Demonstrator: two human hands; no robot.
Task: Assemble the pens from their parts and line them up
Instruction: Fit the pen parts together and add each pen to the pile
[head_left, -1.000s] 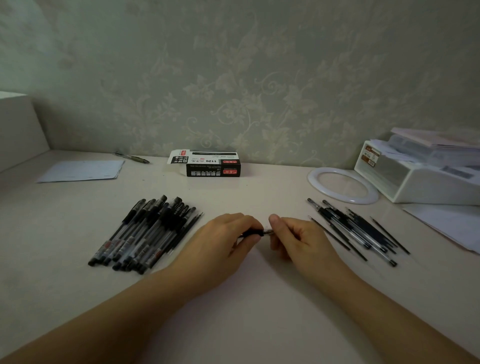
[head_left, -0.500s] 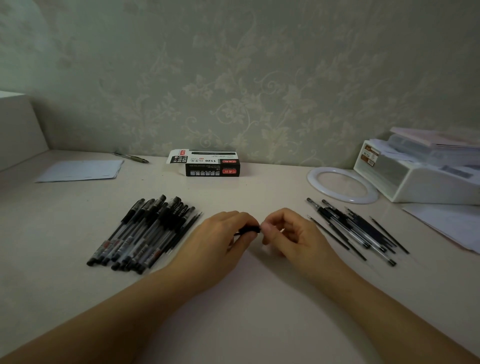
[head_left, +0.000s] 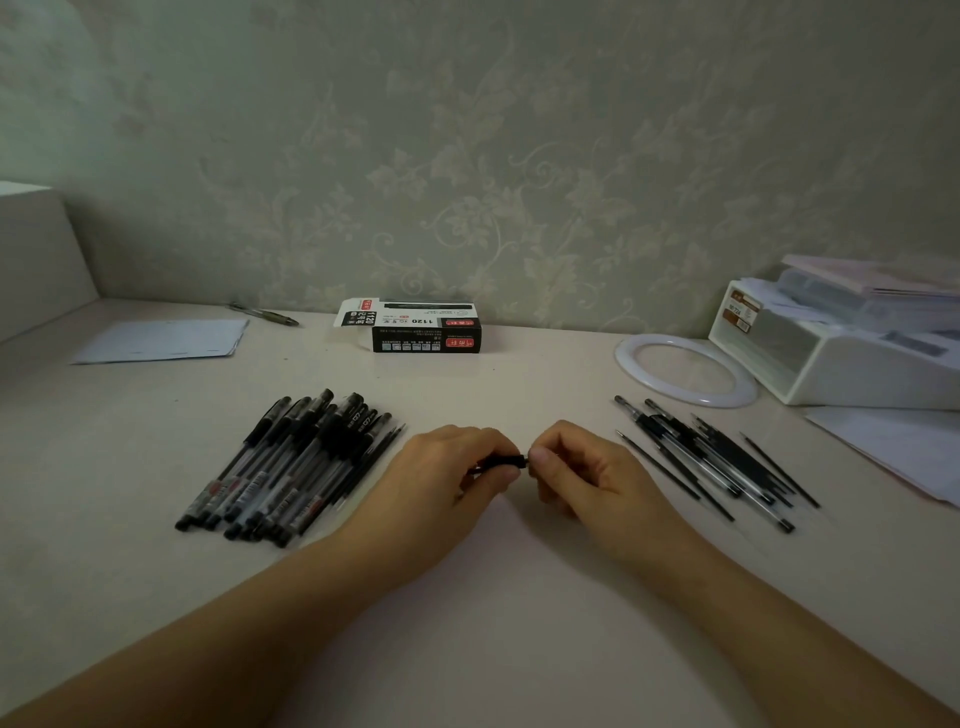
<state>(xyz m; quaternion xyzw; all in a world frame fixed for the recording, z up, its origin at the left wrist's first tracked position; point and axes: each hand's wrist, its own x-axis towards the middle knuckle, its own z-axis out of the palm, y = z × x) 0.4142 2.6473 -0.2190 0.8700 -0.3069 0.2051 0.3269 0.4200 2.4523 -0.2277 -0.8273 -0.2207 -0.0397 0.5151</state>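
My left hand (head_left: 441, 478) grips a black pen (head_left: 503, 461) over the middle of the pale table (head_left: 493, 597); only its black grip end shows between my hands. My right hand (head_left: 587, 470) pinches the pen's tip end with thumb and forefinger, and that end is hidden by the fingers. A heap of several assembled black pens (head_left: 296, 467) lies to the left of my hands. To the right lies a scatter of several loose pen parts (head_left: 711, 457), thin refills and barrels.
A black pen box (head_left: 423, 332) stands at the back centre near the wall. A white ring (head_left: 685, 369) and a white organiser (head_left: 841, 348) sit at the back right, papers (head_left: 898, 447) beside them. A sheet of paper (head_left: 161, 340) and a lone pen (head_left: 265, 314) lie back left.
My right hand has closed in on the pen's end, hiding the silver tip that showed a second ago. The gap between my hands has shrunk. The heaps have not moved.
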